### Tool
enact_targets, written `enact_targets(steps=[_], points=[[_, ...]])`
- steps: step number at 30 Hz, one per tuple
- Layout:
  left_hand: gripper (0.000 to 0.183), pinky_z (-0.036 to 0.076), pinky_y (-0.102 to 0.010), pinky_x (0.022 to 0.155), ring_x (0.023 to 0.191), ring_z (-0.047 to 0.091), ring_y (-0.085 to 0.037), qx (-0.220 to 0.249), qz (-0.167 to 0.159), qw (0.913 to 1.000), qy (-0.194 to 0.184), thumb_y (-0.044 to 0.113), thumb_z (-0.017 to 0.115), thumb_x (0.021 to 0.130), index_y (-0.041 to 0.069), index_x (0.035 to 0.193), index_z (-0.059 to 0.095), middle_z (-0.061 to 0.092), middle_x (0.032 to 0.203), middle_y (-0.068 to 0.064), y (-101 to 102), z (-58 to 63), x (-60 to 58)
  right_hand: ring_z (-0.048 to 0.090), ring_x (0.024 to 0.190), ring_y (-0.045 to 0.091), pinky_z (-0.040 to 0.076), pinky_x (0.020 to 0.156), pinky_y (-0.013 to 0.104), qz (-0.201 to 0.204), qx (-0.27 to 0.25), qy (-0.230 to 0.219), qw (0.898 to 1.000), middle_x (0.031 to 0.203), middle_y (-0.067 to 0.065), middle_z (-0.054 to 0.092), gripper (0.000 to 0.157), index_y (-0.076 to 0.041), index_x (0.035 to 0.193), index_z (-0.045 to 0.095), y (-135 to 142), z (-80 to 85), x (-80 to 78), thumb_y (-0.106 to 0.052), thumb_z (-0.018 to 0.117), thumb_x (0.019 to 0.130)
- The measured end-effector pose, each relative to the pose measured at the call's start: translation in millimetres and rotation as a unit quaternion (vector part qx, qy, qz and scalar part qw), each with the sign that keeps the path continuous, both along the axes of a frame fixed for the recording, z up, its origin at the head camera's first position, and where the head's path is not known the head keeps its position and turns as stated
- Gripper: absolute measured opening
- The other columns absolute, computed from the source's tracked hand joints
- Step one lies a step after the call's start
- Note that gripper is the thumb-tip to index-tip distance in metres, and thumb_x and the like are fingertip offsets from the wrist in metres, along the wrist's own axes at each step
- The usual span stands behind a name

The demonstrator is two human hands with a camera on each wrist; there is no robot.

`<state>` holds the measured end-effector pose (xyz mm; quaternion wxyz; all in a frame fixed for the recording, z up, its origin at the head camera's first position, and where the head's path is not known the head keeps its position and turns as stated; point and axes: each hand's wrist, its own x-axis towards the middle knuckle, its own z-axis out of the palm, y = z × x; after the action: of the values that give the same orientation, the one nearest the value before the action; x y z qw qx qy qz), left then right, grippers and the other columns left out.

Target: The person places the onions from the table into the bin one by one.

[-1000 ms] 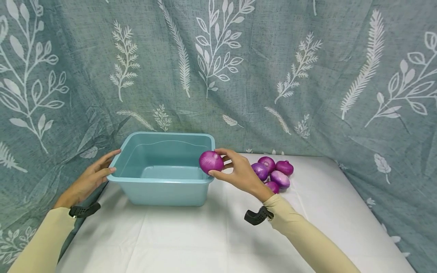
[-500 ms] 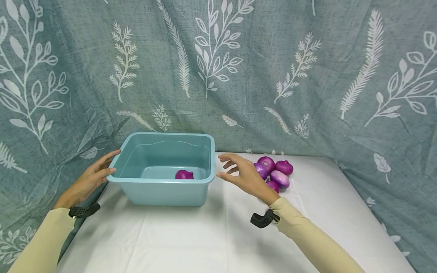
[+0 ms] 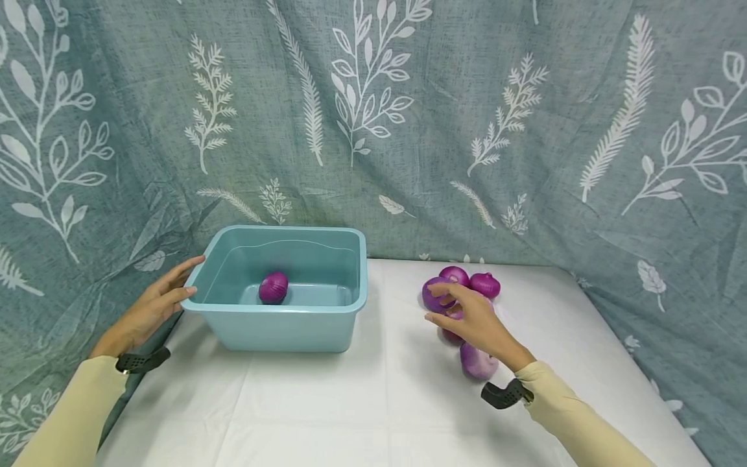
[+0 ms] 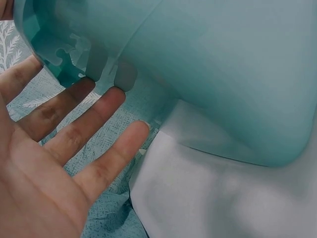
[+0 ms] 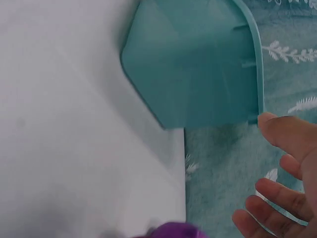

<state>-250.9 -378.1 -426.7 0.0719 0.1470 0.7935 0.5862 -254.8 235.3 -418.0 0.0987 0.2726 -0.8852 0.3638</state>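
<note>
In the head view a light-blue plastic basin (image 3: 280,309) stands on the table, and one purple onion (image 3: 273,288) lies inside it toward the left. My left hand (image 3: 154,308) rests at the basin's left rim with fingers extended; the left wrist view shows its straight fingers (image 4: 94,119) against the basin's outer wall. Over a group of onions to the right is my right hand (image 3: 475,321), fingers loosely bent and apart, holding nothing. Nearest its fingertips is a purple onion (image 3: 433,297); whether they touch cannot be told. The hand partly hides several onions.
Behind the hand lie two more onions, one round (image 3: 454,275) and one with a pointed top (image 3: 485,285). A paler onion (image 3: 478,362) sits in front, below the wrist. A white cloth (image 3: 315,402) covers the table, and a patterned green curtain (image 3: 420,130) hangs behind.
The right hand has let go of its onion, which dropped into the basin and rolled left. That hand has moved right, over the other onions. The left hand stays at the rim.
</note>
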Motion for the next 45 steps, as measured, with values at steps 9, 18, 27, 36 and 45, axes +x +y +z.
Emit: enact_targets(steps=[9, 18, 27, 36, 45], points=[[0.064, 0.044, -0.020, 0.095, 0.151, 0.017, -0.039, 0.006, -0.003, 0.9999, 0.008, 0.021, 0.045, 0.112, 0.034, 0.167, 0.015, 0.004, 0.172, -0.012, -2.2, -2.3, 1.1, 0.070, 0.098, 0.030, 0.059, 0.083, 0.042, -0.025, 0.039, 0.016, 0.999, 0.124, 0.004, 0.067, 0.052, -0.012, 0.132, 0.065, 41.2, -15.4, 13.7, -0.026, 0.087, 0.086], [0.063, 0.047, -0.021, 0.096, 0.137, 0.035, -0.007, 0.015, -0.006, 0.9997, 0.018, 0.019, 0.043, 0.113, 0.031, 0.167, 0.015, 0.006, 0.171, -0.015, -1.8, -0.2, 1.2, 0.063, 0.100, 0.019, 0.058, 0.081, 0.041, -0.033, 0.072, 0.025, 0.997, 0.117, 0.008, 0.068, 0.059, -0.010, 0.135, 0.064, 66.1, -25.1, 22.4, -0.029, 0.088, 0.084], [0.063, 0.048, -0.021, 0.096, 0.133, 0.037, -0.001, 0.014, -0.009, 0.9996, 0.021, 0.018, 0.043, 0.112, 0.030, 0.167, 0.014, 0.008, 0.171, -0.014, -1.2, -0.8, -0.3, 0.064, 0.102, 0.032, 0.057, 0.081, 0.048, -0.043, 0.086, 0.005, 0.995, 0.121, 0.012, 0.066, 0.062, -0.008, 0.137, 0.062, 81.6, -36.8, 33.4, -0.026, 0.089, 0.084], [0.064, 0.046, -0.019, 0.094, 0.135, 0.035, -0.004, 0.003, -0.006, 0.9998, 0.020, 0.020, 0.044, 0.112, 0.032, 0.167, 0.015, 0.008, 0.171, -0.014, -0.6, -1.2, 1.1, 0.063, 0.105, 0.032, 0.058, 0.080, 0.047, -0.045, 0.109, -0.020, 0.993, 0.130, 0.013, 0.064, 0.067, -0.007, 0.140, 0.061, 91.0, -46.7, 40.7, -0.027, 0.089, 0.083], [0.064, 0.044, -0.018, 0.094, 0.147, 0.027, -0.023, -0.001, -0.006, 0.9999, 0.014, 0.020, 0.044, 0.112, 0.033, 0.167, 0.014, 0.006, 0.171, -0.013, 0.0, -1.7, 1.9, 0.063, 0.100, 0.027, 0.059, 0.076, 0.040, -0.036, 0.105, -0.017, 0.994, 0.128, 0.016, 0.064, 0.071, -0.004, 0.140, 0.061, 94.4, -56.6, 44.8, -0.027, 0.091, 0.080]])
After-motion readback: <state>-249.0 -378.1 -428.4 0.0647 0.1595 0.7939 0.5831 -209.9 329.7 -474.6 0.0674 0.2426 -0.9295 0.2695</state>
